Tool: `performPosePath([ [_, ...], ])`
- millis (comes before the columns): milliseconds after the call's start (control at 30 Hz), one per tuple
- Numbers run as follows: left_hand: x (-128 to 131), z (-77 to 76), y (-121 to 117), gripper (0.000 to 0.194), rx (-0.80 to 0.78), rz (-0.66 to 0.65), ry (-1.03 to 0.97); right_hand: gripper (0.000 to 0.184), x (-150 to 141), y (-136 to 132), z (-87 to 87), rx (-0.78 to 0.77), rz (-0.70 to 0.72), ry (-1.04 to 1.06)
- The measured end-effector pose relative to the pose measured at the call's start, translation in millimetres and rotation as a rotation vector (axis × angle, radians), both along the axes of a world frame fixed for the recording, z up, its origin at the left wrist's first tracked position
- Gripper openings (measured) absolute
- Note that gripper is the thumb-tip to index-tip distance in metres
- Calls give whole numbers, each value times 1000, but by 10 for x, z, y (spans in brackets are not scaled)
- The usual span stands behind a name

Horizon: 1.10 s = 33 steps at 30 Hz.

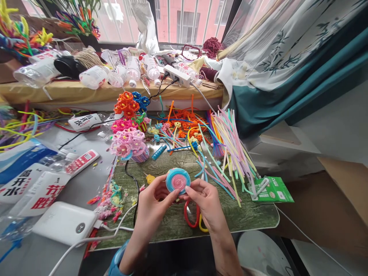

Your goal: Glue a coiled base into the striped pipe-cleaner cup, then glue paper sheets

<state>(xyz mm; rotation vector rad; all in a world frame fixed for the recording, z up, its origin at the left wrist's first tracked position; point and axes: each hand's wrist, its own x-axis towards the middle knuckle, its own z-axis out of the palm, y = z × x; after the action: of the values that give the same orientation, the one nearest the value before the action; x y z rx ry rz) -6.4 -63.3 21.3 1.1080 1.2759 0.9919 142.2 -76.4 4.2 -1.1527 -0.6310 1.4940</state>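
Observation:
Between both hands I hold a round coil of pipe cleaner (178, 181), pink in the middle with a blue outer ring. My left hand (158, 194) grips its left and lower edge, thumb in front. On the right side, my right hand (201, 193) pinches the lower right edge between thumb and fingers. The coil is above the green wood-pattern board (161, 228). Beneath my right hand lie scissors with a red handle loop (191, 214) and a yellow one, partly hidden. A yellow tool (150, 179) sits behind my left hand.
Pink pipe-cleaner flowers (128, 142) stand at the board's back left. Long pastel pipe cleaners (234, 149) fan out on the right, near a green packet (273, 189). A white power bank (66, 222) with a cable (86, 240) lies left. Bottles and a power strip (176, 75) line the sill.

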Motion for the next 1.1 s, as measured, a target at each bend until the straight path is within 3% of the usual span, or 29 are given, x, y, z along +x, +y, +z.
performPosePath([
  [433,-71,34,27,37,-12,23,-55,39,-7,-2,-5,-10,23,-9],
  [900,-31,-31,10,49,39,18,5,39,-14,-8,42,13,17,-29],
  [1000,-111,-82,-14,41,31,-11,62,39,18,-47,-5,-3,96,-64],
  [1100,-227,-133,-50,30,33,-69,138,40,64,-122,-97,-56,276,-89],
])
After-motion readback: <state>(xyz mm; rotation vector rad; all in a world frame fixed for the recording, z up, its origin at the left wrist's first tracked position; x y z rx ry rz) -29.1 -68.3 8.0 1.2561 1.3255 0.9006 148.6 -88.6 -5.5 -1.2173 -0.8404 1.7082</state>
